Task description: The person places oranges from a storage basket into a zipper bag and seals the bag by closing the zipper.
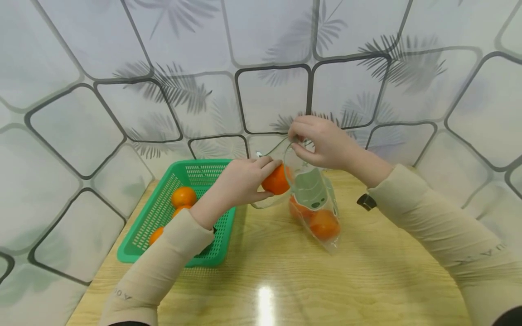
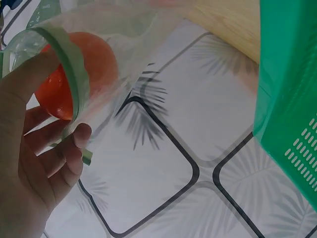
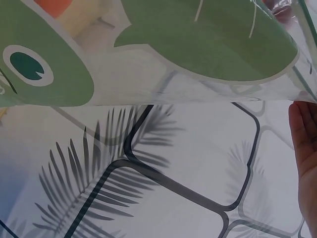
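My left hand [image 1: 244,179] grips an orange [image 1: 276,181] at the mouth of a clear plastic bag with a green cartoon print [image 1: 311,188]. In the left wrist view, the bag's green rim [image 2: 74,94] crosses in front of this orange, which is partly inside, and the thumb and fingers straddle the rim. My right hand [image 1: 320,140] pinches the upper edge of the bag and holds it raised. Several oranges [image 1: 325,225] lie in the bottom of the bag, low over the table. The right wrist view shows the printed side of the bag, with part of the right hand [image 3: 307,153] at its edge.
A green plastic basket [image 1: 222,251] stands on the left of the wooden table [image 1: 326,285], with several oranges [image 1: 183,197] in it. The left forearm reaches across it. Patterned cloth [image 1: 273,99] rises behind the table and along its sides. A small black device [image 1: 366,202] sits by the right cuff.
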### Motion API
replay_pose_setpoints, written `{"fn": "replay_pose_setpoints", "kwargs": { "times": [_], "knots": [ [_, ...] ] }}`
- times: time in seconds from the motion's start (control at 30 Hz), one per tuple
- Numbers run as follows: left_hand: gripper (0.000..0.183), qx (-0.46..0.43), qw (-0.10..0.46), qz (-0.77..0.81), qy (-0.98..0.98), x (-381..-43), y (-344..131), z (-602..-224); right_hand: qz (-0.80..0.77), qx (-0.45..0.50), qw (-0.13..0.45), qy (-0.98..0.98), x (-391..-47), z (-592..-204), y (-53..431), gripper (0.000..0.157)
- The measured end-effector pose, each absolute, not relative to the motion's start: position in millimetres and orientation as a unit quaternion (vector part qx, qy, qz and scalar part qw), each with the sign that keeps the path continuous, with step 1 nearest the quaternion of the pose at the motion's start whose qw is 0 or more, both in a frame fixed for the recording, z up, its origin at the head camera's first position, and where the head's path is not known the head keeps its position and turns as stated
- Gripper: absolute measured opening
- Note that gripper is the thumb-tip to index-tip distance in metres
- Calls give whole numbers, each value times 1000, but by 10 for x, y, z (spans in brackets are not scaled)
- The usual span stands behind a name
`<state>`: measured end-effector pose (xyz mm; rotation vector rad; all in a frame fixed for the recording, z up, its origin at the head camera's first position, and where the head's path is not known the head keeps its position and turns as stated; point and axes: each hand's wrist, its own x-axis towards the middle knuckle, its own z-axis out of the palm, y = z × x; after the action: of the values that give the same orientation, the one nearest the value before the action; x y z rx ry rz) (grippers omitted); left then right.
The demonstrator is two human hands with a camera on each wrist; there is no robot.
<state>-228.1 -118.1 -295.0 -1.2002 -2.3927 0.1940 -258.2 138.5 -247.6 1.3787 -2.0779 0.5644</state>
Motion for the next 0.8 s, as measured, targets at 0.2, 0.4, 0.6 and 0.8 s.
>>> {"fn": "replay_pose_setpoints", "kwargs": {
  "times": [0.2,0.4,0.6,0.8],
  "knots": [
    [64,-443,271,82,-850,-2275,-1197,-2947,222,517,294,-773,-2573,-2465,1398,6],
    [47,-457,307,80,-831,-2282,-1235,-2931,223,511,295,-776,-2565,-2455,1427,6],
    [41,-463,312,86,-825,-2277,-1290,-2916,193,502,294,-791,-2573,-2441,1469,6],
    [33,-448,270,55,-850,-2289,-1360,-2909,138,493,265,-817,-2555,-2410,1508,4]
  ]
}}
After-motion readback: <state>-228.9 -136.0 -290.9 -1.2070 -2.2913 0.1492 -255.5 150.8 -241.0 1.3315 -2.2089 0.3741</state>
